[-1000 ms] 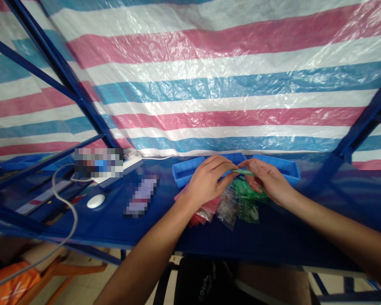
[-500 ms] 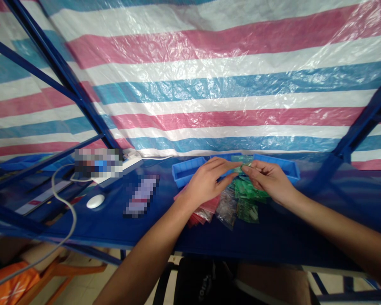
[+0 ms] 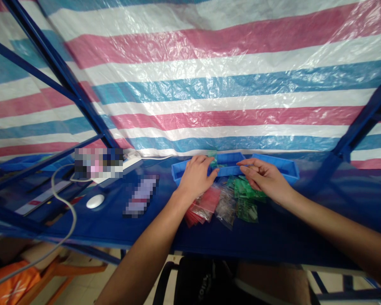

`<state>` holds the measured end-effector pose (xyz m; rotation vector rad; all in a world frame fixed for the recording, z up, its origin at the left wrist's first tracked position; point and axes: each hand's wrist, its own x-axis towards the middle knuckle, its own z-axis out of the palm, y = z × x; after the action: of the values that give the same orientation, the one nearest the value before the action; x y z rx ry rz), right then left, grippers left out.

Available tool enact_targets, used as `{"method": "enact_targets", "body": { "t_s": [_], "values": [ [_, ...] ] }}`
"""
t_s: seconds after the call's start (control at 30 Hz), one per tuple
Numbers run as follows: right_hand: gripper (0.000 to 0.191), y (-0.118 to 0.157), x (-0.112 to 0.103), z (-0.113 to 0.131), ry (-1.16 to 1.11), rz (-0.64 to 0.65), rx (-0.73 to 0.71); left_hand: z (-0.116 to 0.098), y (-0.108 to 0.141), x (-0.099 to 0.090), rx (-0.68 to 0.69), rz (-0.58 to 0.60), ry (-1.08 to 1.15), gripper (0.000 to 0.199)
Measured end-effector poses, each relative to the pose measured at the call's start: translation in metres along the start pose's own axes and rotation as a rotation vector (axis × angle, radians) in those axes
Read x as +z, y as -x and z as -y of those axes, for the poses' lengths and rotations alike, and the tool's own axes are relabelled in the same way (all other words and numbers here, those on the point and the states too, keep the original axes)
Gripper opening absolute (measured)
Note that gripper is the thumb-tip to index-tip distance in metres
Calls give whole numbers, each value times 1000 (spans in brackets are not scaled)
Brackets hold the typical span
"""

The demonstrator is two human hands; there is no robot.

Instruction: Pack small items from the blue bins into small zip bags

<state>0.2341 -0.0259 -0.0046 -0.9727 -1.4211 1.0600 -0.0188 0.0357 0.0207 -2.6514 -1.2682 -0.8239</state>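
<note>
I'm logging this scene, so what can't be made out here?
In the head view:
Small green translucent plastic bag: left hand hides whether there's a grip.
Right hand: too blurred to show anything pinched.
Clear plastic bag: contents blurred, too small.
Orange printed cloth: cut off by left edge.

Green bag [image 3: 213,156] partly hidden, striped tarp [image 3: 225,87] cropped

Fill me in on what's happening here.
Someone is working at a blue table. A green bag shows at the left hand, beside the middle blue bin; its grip is unclear. The right hand is near that bin; whether it holds anything is hard to tell. Red bags, at least one clear bag and more green bags lie in front.
</note>
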Motion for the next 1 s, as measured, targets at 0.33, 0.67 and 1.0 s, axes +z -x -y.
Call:
{"method": "enact_targets", "body": {
  "t_s": [0.33, 0.67, 1.0],
  "values": [
    [42, 0, 0, 0, 45, 4, 4, 3, 4, 9, 66, 192, 55, 64],
    [43, -1, 0, 1, 61, 15, -9, 2, 3, 8, 122, 182, 97, 68],
    [41, 0, 2, 3, 79, 21, -14, -2, 3, 10, 71, 290, 82, 85]
  ]
}}
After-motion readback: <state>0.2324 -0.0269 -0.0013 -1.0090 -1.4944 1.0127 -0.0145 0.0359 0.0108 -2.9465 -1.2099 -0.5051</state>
